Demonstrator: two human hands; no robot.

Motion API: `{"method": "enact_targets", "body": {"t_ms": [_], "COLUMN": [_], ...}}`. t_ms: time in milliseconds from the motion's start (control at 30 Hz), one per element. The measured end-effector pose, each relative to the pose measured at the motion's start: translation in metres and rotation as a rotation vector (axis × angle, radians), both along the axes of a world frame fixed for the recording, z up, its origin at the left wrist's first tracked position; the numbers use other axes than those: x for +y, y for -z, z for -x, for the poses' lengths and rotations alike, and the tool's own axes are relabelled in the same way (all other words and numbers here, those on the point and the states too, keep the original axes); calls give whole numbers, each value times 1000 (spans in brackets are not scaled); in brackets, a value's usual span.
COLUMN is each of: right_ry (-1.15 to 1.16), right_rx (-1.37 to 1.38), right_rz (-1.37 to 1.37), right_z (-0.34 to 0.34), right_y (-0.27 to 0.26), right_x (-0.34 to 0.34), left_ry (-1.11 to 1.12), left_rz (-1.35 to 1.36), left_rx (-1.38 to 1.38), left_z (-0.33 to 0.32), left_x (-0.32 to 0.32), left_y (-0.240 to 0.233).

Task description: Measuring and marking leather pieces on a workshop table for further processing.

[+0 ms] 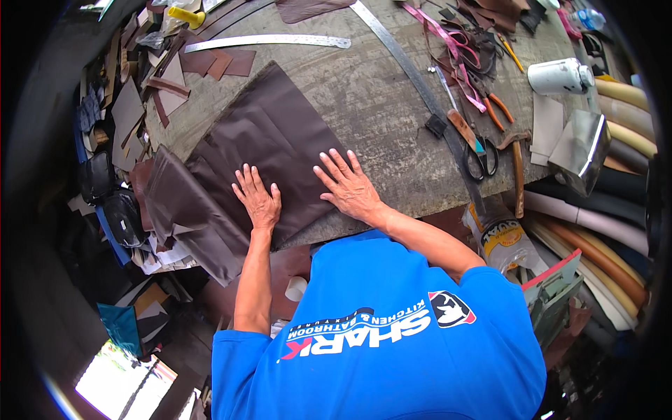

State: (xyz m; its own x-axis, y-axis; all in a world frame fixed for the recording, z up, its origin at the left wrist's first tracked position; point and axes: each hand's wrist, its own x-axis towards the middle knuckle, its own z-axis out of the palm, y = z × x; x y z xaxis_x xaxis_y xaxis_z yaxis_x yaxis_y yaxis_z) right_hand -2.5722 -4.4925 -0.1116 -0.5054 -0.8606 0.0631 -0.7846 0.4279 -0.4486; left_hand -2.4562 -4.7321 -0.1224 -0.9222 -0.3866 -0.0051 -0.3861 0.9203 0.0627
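A dark brown sheet of leather or leatherette (268, 121) lies spread on the worn worktable (388, 110), its surface lightly creased. On its middle rests my left hand (259, 202), palm down, fingers together and thumb apart. My right hand (349, 184) lies flat at the sheet's right edge with its fingers spread. Neither hand holds anything. To the left, a folded part of brown material (197, 210) droops over the table's front edge; whether it is one piece with the flat sheet I cannot tell.
Beyond the sheet lies a steel ruler (268, 42). A long metal straightedge (404, 63) runs down the right side, near scissors (480, 157), orange-handled pliers (497, 112), a hammer (517, 173) and a white bottle (560, 76). Leather scraps (210, 62) crowd the left; material rolls (609, 252) stand right.
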Motion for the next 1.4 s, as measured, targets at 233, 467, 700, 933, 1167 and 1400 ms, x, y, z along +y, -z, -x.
{"method": "enact_targets", "body": {"t_ms": [233, 467, 700, 933, 1167, 1400], "right_ry": [-23, 35, 44, 32, 27, 303], "right_rx": [-5, -129, 116, 159, 205, 237], "right_rz": [-128, -192, -44, -179, -101, 104], "right_z": [4, 7, 75, 137, 137, 192], "right_y": [3, -20, -17, 10, 16, 18], "right_x": [-5, -25, -153, -218, -216, -193], "left_ry": [-10, -15, -48, -55, -137, -137], "left_rz": [-12, -26, -91, -226, -179, -204], "left_rx": [96, 151, 102, 116, 108, 125], "left_z": [72, 111, 110, 109, 87, 92], "left_x": [-30, -88, -95, -103, -124, -125], "left_y": [1, 12, 10, 8, 4, -7]}}
